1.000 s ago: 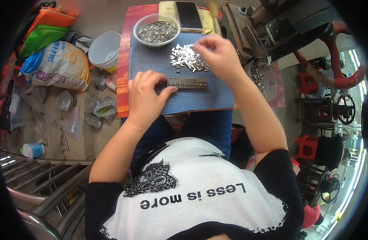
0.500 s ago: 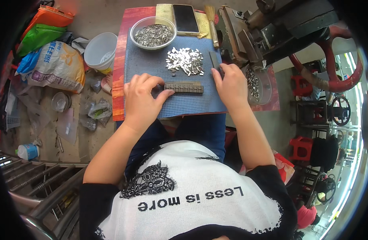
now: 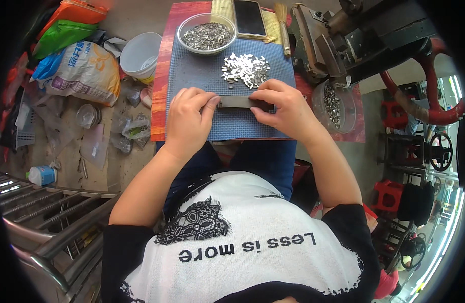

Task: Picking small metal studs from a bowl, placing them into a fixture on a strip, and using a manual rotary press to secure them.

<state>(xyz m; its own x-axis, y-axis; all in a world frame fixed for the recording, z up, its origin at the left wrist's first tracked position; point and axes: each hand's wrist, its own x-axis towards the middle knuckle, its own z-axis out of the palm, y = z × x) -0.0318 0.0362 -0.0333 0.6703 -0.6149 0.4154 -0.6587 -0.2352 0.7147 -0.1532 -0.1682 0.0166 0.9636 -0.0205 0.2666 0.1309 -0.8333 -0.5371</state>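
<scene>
On the blue textured mat (image 3: 192,70), a dark flat metal bar (image 3: 236,101) lies over the slotted metal block, lengthwise, so most of the block is hidden. My left hand (image 3: 188,120) pinches the left end between thumb and fingers. The right end is gripped by my right hand (image 3: 284,108), thumb on the near side and fingers on the far side. Just beyond the bar spreads a pile of small shiny silver metal pieces (image 3: 246,69). A clear round bowl (image 3: 181,42) full of similar pieces stands at the far left of the mat.
A phone (image 3: 249,18) and a brush (image 3: 282,28) lie along the table's far edge. To the right are a machine with a red handwheel (image 3: 428,113) and a clear tub (image 3: 347,121) of metal pieces. A white bucket (image 3: 136,55) stands left of the table.
My right hand has moved left, bringing the flat bar from the mat's right side onto the slotted block. My left hand stays at the block's left end. The view has shifted slightly.
</scene>
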